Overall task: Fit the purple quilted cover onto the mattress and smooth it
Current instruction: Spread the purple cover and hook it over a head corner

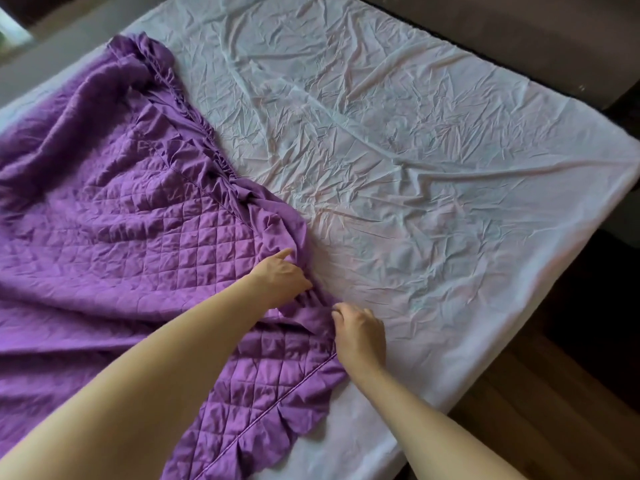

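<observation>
From my feed, the purple quilted cover (121, 220) lies over the left half of the mattress (433, 150), rumpled, with long folds running toward the near left. Its frilled edge (214, 150) runs diagonally from the far left down to the near middle, so the cover reaches only about halfway across the bed.

My left hand (280, 275) sits on that edge near the middle of the view. Most of its fingers are curled into the gathered fabric and hold a bunch of it, while one finger sticks out straight over the frill.

Just to the right and a little nearer, my right hand (360, 332) is knuckles-up, its fingers bent with the tips tucked against the rim of the cover, gripping the fabric where purple meets white. The two hands are close together but not touching.

Further right, the mattress is bare of the cover and shows a white sheet (450, 237), heavily creased all over. Past its right side there is a wooden floor (540, 410), and a dark surface (519, 36) runs along the far right edge of the bed.
</observation>
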Demonstrator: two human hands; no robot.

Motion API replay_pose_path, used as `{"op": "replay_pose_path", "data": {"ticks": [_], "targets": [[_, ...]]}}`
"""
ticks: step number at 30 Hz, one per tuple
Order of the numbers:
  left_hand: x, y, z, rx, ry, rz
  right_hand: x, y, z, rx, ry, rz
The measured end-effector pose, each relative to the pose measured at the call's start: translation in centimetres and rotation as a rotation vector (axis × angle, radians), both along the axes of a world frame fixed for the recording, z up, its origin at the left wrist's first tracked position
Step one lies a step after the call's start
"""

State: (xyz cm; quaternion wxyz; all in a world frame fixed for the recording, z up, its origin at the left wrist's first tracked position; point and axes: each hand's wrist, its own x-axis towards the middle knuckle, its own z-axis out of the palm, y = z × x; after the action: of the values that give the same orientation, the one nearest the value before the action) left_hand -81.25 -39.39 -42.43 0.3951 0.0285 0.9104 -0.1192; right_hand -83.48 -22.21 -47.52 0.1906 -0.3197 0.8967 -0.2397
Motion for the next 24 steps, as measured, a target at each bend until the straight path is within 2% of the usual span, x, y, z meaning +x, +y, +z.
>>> {"op": "replay_pose_path", "data": {"ticks": [3,6,7,9,11,14,17,19,22,24], "targets": [[0.8,-0.2,-1.3,-0.079,0.023,0.016,0.5,0.2,-1.4,0.133,-0.107,0.196],[1.9,-0.5,-2.5,-0.113,0.029,0.031,1.4,0.2,-1.9,0.137,-0.045,0.289],[2.3,-0.7,-2.8,-0.100,0.107,-0.001,1.6,0.1,-1.9,0.109,-0.002,0.271],[2.9,-1.3,-3.4,-0.037,0.344,-0.104,1.6,0.0,-2.3,0.057,0.060,0.186],[3.6,-1.9,-4.1,0.035,0.493,-0.171,1.2,-0.1,-2.6,0.066,0.058,0.134],[5.6,-2.7,-4.3,0.207,0.503,-0.206,1.4,0.2,-3.4,0.082,0.102,0.271],[8.3,-4.3,-4.6,0.259,0.357,-0.111,3.1,0.8,-4.2,0.011,0.194,0.512],[9.8,-4.8,-5.1,0.278,0.264,0.074,4.2,0.6,-4.3,0.006,0.216,0.570],[9.8,-4.4,-5.4,0.305,0.242,0.393,4.4,-0.9,-3.9,-0.014,0.202,0.474],[9.2,-4.3,-5.6,0.226,0.256,0.444,4.1,-2.3,-3.7,0.021,0.127,0.364]]}}
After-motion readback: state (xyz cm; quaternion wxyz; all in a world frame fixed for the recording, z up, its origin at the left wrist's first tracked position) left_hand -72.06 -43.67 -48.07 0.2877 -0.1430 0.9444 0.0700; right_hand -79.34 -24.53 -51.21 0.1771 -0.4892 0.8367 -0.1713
